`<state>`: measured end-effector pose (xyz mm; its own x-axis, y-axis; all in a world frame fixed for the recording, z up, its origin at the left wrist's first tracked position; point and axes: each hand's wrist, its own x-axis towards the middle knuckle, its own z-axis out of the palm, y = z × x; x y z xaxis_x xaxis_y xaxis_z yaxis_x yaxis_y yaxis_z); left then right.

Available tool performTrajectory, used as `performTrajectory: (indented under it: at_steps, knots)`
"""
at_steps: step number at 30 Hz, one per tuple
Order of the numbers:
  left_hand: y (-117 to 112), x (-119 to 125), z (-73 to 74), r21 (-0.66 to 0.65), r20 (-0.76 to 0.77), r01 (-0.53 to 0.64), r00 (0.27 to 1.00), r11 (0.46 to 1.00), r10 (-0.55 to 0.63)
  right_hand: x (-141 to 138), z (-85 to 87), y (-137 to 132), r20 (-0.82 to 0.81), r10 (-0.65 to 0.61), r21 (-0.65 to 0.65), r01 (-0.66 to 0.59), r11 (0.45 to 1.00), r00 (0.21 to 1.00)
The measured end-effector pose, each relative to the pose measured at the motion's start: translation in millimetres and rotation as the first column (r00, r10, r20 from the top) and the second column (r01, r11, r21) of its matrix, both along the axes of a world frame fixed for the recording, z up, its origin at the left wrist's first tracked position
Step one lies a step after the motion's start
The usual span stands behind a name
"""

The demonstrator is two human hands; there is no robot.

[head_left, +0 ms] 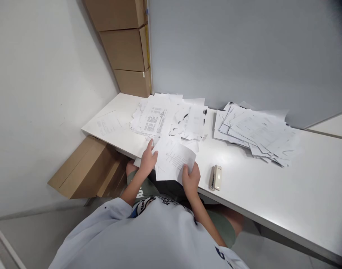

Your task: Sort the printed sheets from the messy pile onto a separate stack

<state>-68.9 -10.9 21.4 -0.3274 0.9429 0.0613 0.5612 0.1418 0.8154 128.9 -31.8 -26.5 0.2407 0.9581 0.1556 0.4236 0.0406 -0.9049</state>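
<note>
A printed sheet of paper (pixel 172 158) is held up tilted at the table's front edge; whether it is one sheet or several I cannot tell. My right hand (pixel 191 178) pinches its lower right corner, thumb on top and fingers underneath. At the left edge of the sheet is my left hand (pixel 148 158), thumb and index finger apart, the thumb tip touching or very near the paper. Its other fingers are mostly hidden. Just beyond the sheet lies a spread pile of printed papers (pixel 155 117). To the right of my right hand a cream stapler (pixel 216 178) rests on the table.
Another messy paper stack (pixel 257 130) lies on the white table (pixel 308 186) at the back right. Cardboard boxes (pixel 124 48) are stacked in the far left corner. An open cardboard box (pixel 81 168) stands below the table's left end. Walls close off the back and left.
</note>
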Motion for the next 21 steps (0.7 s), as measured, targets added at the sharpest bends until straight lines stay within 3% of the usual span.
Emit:
performTrajectory:
  at_steps: [3, 6, 8, 11, 16, 21]
  knots:
    - [2, -3, -5.3, 0.038, 0.112, 0.023, 0.993, 0.999, -0.027, 1, 0.9, -1, -0.036, -0.003, 0.01, 0.003, 1.0, 0.999]
    - [2, -3, -11.8, 0.151, 0.317, 0.0, 0.947, 0.988, -0.049, 2, 3.6, -1, -0.094, -0.101, 0.067, 0.108, 0.992, 0.99]
    - [2, -1, -16.6, 0.199, 0.514, -0.04, 0.855, 0.979, -0.07, 4, 6.3, 1, -0.203, -0.144, 0.081, 0.163, 0.983, 0.969]
    - [2, 1, -22.0, 0.22, 0.709, -0.047, 0.694, 0.974, -0.126, 12, 10.1, 6, -0.42, -0.063, 0.103, 0.117, 0.988, 0.905]
    - [1, 0, -26.7, 0.23, 0.744, 0.075, 0.629, 0.97, -0.225, 27, 8.0, 8, -0.508, -0.064, 0.261, 0.224, 0.939, 0.859]
    - [3, -3, -35.2, 0.224, 0.7, 0.054, 0.686, 0.973, -0.199, 20, -3.6, -3, -0.492, -0.064, 0.278, 0.227, 0.934, 0.868]
